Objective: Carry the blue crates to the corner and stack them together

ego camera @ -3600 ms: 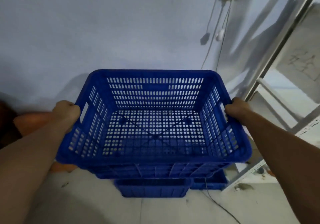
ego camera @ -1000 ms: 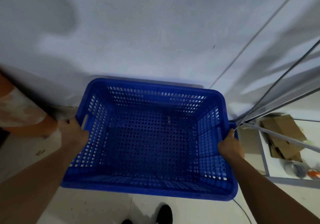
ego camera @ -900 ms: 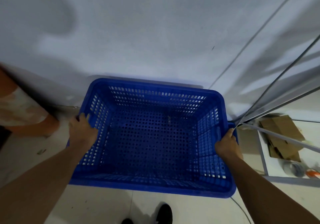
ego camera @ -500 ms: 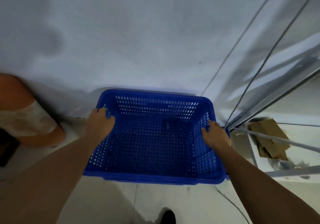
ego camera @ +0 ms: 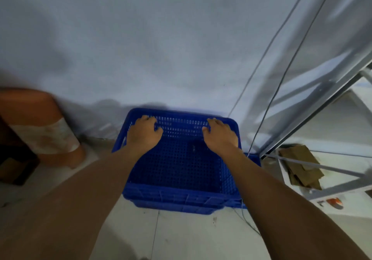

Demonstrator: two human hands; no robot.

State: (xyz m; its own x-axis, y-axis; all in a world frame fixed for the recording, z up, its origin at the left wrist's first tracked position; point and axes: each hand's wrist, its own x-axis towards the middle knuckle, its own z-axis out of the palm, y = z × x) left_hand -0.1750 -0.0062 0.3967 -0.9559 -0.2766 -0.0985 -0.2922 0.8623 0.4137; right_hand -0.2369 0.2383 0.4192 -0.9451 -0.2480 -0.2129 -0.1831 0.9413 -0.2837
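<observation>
A blue perforated crate (ego camera: 182,196) sits nested on a stack of other blue crates on the floor, against the wall. Ribbed rims of the lower crates show under its front edge. My left hand (ego camera: 144,134) hovers over the crate's far left part, fingers loosely curled and apart, holding nothing. My right hand (ego camera: 219,137) is over the far right part in the same pose, and neither hand grips the rim. The lower crates are mostly hidden.
An orange and white stool (ego camera: 42,131) stands on the left by the wall, with a dark box (ego camera: 14,159) beside it. A metal shelf frame (ego camera: 314,117) with cardboard (ego camera: 300,165) stands to the right. Thin cables (ego camera: 281,72) hang beside the crates.
The crate came down onto the stack. Both hands left its side rims and moved inward over the crate. My view has pulled back from it.
</observation>
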